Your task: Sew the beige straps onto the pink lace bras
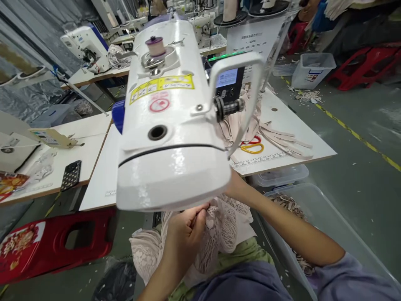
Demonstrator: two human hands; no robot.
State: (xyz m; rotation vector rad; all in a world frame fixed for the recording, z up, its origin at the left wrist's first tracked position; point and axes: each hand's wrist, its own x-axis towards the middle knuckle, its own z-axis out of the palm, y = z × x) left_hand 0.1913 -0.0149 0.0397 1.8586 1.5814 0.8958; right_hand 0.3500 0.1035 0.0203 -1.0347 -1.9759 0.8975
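Pale pink lace fabric (216, 234) is bunched over my lap, below the white head of a sewing machine (175, 175). My left hand (189, 225) pinches an edge of this lace between thumb and fingers, just under the front of the machine head. Of my right hand (233, 184) only the back and wrist show at the machine's right side. Its fingers are hidden behind the machine head, so their grip cannot be made out. The machine's needle area is hidden too.
Scissors with red and yellow handles (253, 147) lie beside pale fabric strips (285, 140) on the white table (313, 146). A clear plastic bin (316, 196) with strips stands at my right. A red stool (56, 242) and a phone (71, 174) are at left.
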